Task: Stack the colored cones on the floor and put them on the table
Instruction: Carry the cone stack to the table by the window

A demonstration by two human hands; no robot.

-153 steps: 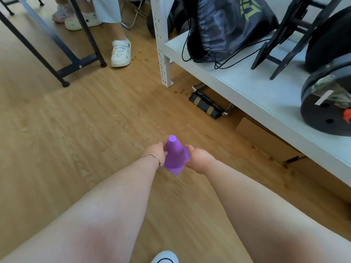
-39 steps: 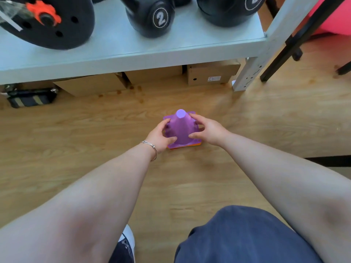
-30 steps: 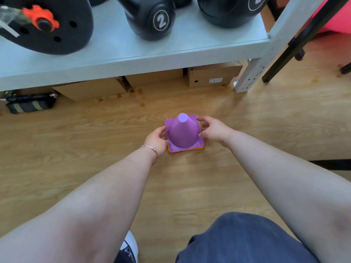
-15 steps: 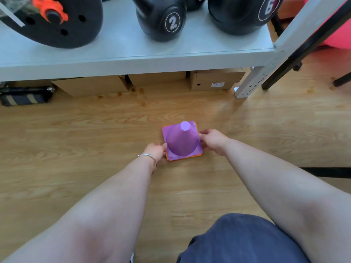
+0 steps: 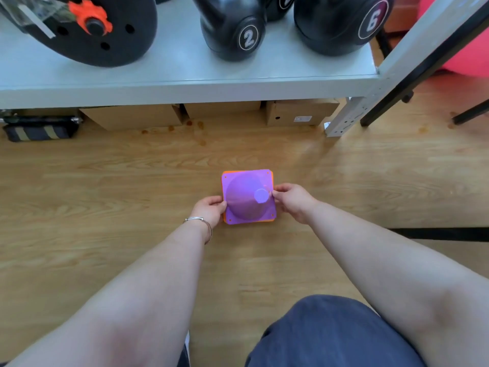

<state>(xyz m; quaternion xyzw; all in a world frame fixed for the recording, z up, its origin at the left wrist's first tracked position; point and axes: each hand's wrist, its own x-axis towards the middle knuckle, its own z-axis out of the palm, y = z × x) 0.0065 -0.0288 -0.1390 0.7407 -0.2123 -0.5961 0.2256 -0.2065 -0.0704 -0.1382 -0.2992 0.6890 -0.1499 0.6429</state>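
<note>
A purple cone with a square base sits stacked over an orange cone, of which only thin edges show under the purple base. I see the stack almost from straight above, over the wooden floor. My left hand grips the left edge of the stacked bases. My right hand grips the right edge, fingertips close to the purple tip. The white table runs across the top of the view.
On the table stand a black weight plate with an orange nut and kettlebells marked 2 and 6. Cardboard boxes and a dark striped bag lie under it. A white table leg stands right. My knee fills the bottom.
The purple cone came down fully over the orange one. My hands slid from its sides to the base edges, and the stack now shows from more directly above, closer to me.
</note>
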